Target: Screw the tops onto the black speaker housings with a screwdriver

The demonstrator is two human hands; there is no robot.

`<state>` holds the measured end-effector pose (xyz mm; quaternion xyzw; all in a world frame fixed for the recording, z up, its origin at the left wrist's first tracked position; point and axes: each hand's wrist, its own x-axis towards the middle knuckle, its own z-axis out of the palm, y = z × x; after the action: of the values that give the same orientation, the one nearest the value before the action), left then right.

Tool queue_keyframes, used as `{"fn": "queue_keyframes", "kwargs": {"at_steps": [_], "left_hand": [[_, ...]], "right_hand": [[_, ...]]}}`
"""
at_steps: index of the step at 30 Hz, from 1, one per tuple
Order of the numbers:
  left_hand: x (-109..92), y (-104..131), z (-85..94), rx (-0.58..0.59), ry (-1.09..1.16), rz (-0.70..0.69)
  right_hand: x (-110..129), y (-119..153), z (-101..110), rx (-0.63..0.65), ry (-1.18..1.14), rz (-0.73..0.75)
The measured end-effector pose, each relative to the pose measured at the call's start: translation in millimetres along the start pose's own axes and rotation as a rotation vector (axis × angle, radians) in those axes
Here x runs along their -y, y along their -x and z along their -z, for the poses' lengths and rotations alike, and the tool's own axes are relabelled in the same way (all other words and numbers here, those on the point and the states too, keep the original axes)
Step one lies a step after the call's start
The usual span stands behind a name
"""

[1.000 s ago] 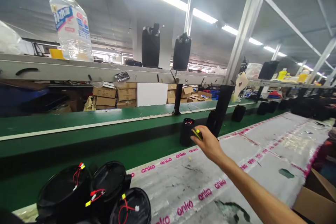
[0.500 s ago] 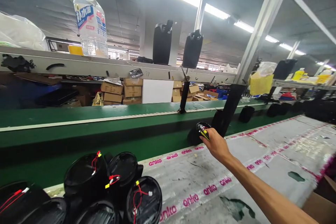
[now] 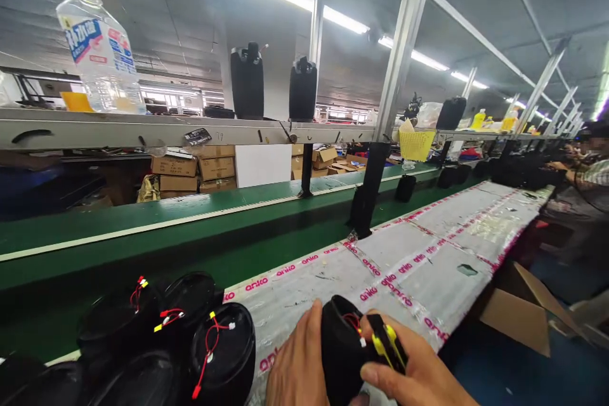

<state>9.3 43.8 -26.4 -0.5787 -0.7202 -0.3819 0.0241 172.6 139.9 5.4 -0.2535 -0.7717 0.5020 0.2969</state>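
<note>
A black round-ended housing (image 3: 340,355) with red wires at its open end stands on the covered bench in front of me. My left hand (image 3: 299,361) lies against its left side, fingers together and wrapped along it. At its right, my right hand (image 3: 404,361) grips a yellow-and-black tool (image 3: 387,342), with fingertips touching the housing's rim near the wires. Several similar black housings (image 3: 223,349) are grouped at the lower left, some with red wires and yellow or white connectors on top.
Behind the bench (image 3: 323,279) runs a green conveyor (image 3: 200,247) carrying more black housings (image 3: 405,188). Above it, a metal shelf (image 3: 171,133) holds a plastic bottle (image 3: 99,57). An open carton (image 3: 514,320) is at the right, near another person (image 3: 594,165).
My right hand has come back from the conveyor to the near bench with the tool, and a black housing is now there. My left hand has come into view against it. The view has shifted right.
</note>
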Motion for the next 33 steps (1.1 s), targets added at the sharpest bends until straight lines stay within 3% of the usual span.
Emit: {"fn": "queue_keyframes", "kwargs": {"at_steps": [2, 4, 8, 11, 14, 17, 20, 25, 29, 33], "left_hand": [[-5, -4, 0.8, 0.169, 0.059, 0.155], [-11, -5, 3.0, 0.204, 0.014, 0.210], [-20, -7, 4.9, 0.170, -0.319, 0.158], [-23, -9, 0.2, 0.292, -0.502, 0.077], [-22, -11, -5.2, 0.378, -0.522, 0.069], [-15, -11, -5.8, 0.371, -0.503, 0.009], [-4, -14, -2.4, 0.390, -0.457, -0.107], [8, -32, 3.2, 0.414, -0.418, -0.165], [4, -43, 3.9, 0.343, -0.493, -0.290], [-3, -43, 0.8, 0.279, -0.598, -0.249]], "right_hand": [[-9, 8, -3, -0.042, -0.045, -0.042], [-18, 14, -2, -0.140, -0.027, -0.088], [-31, 21, 4, -0.262, 0.062, -0.159], [-33, 28, 3, -0.207, 0.109, -0.207], [-33, 34, -4, -0.191, 0.152, -0.240], [-43, 35, -8, -0.221, 0.116, -0.261], [-66, 29, -12, -0.249, -0.068, -0.304], [-99, 16, -14, -0.292, -0.328, -0.337], [-100, 15, -10, -0.313, -0.378, -0.311], [-98, 18, -9, -0.333, -0.338, -0.314]]}}
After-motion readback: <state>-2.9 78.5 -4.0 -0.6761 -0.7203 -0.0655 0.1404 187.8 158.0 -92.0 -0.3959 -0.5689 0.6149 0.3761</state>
